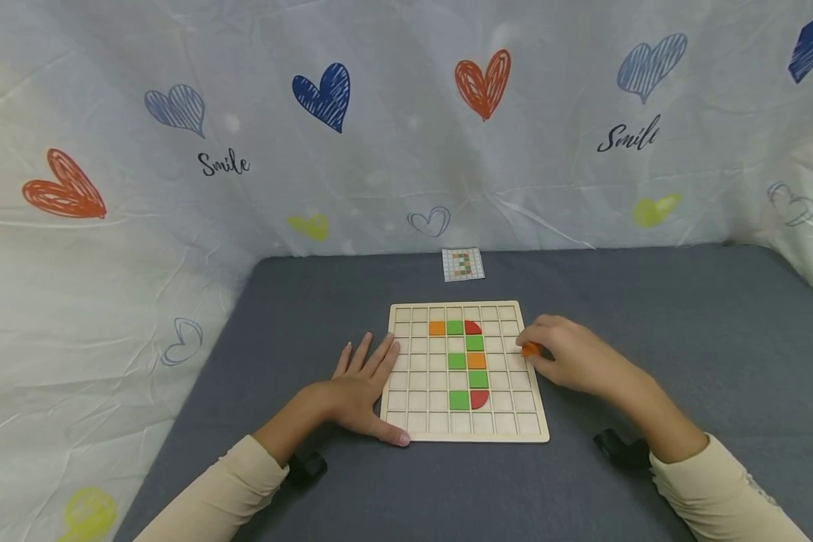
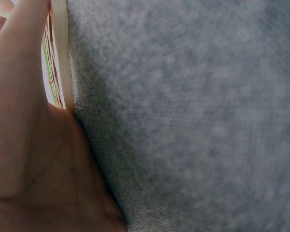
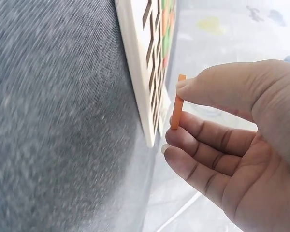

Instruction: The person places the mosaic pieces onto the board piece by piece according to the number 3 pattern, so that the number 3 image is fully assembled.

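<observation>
A wooden grid board (image 1: 420, 421) lies on the dark grey cloth. In its cells sit several green square tiles (image 1: 459, 400), an orange tile (image 1: 436, 328) at the upper left, another orange one (image 1: 476, 360) lower down, and two red rounded tiles (image 1: 479, 399). My left hand (image 1: 362, 391) rests spread along the board's left edge, fingertips on the rim and thumb at the near corner. At the right edge, my right hand (image 1: 572, 354) pinches an orange tile (image 3: 178, 104) between thumb and fingers, and the tile shows edge-on in the right wrist view.
Behind the board lies a small printed card (image 1: 464, 264) with a coloured grid pattern. A pale curtain (image 1: 393, 150) with hearts and the word Smile hangs along the far side of the grey table (image 1: 312, 301). Dark straps (image 1: 619, 448) sit at both wrists.
</observation>
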A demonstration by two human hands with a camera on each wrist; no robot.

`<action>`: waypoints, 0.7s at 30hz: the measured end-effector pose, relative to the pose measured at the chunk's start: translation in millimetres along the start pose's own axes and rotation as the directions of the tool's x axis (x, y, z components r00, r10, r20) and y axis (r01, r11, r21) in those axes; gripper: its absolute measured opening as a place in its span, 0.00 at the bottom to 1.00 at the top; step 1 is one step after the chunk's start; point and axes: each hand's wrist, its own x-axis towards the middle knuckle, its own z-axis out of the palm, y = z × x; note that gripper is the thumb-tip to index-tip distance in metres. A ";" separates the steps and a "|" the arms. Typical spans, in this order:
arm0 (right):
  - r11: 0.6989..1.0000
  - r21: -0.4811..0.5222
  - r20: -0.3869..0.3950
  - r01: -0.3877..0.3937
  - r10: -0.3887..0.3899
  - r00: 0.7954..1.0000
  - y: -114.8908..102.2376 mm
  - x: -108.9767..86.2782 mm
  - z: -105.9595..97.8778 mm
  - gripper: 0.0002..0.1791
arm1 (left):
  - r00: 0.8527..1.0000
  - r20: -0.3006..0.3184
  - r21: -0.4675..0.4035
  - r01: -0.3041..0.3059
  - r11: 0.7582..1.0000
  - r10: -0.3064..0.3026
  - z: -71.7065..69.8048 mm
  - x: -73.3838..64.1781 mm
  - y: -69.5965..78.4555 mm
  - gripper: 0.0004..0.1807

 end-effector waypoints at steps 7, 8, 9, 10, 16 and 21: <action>1.000 0.007 0.012 0.008 -0.008 1.000 -11.3 4.4 2.7 0.11 | 1.000 -0.003 -0.013 0.000 1.000 0.000 8.0 5.4 -6.7 0.80; 1.000 0.009 0.015 0.011 -0.011 1.000 -13.0 5.1 3.2 0.11 | 1.000 -0.002 -0.012 0.002 1.000 -0.002 8.2 5.6 -6.8 0.80; 1.000 0.012 0.018 0.013 -0.014 1.000 -15.0 5.9 3.6 0.11 | 1.000 0.000 -0.012 0.004 1.000 -0.004 8.3 5.7 -6.9 0.80; 1.000 0.013 0.021 0.016 -0.017 1.000 -16.8 6.7 4.3 0.11 | 1.000 0.001 -0.013 0.005 1.000 -0.005 8.3 5.7 -6.9 0.80; 0.999 0.010 0.023 0.052 -0.053 0.998 -25.1 11.9 9.1 0.11 | 1.000 -0.003 -0.017 -0.001 1.000 0.001 6.0 4.6 -5.3 0.79; 0.996 0.020 0.023 0.092 -0.092 0.995 -30.6 17.0 13.2 0.11 | 1.000 -0.001 -0.009 -0.002 1.000 0.002 2.0 2.0 -2.2 0.79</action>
